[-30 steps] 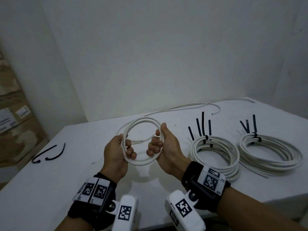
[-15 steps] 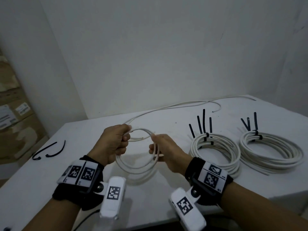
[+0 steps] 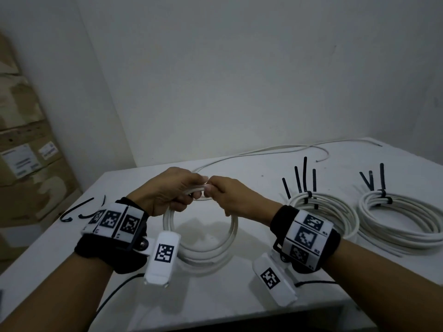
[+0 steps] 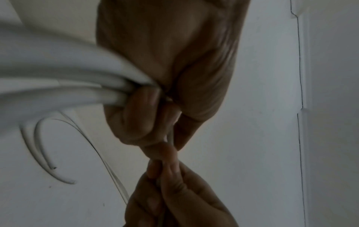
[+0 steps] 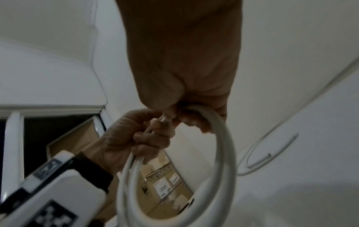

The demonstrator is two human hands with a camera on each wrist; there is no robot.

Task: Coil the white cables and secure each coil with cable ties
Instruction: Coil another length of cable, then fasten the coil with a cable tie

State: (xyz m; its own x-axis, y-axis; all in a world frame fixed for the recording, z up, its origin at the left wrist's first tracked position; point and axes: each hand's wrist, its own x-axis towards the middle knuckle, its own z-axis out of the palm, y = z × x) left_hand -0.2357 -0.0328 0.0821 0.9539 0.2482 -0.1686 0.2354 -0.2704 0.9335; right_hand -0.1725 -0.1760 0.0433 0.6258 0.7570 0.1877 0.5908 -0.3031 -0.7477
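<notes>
Hands [image 3: 206, 188] now together on coil [image 3: 203, 250]

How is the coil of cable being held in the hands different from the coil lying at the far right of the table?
The held coil hangs upright above the table, gripped by the left hand and right hand; the far-right coil lies flat. The held coil has few loops and no ties; the far-right coil has many loops bound with black ties. Both are white cable.
</notes>
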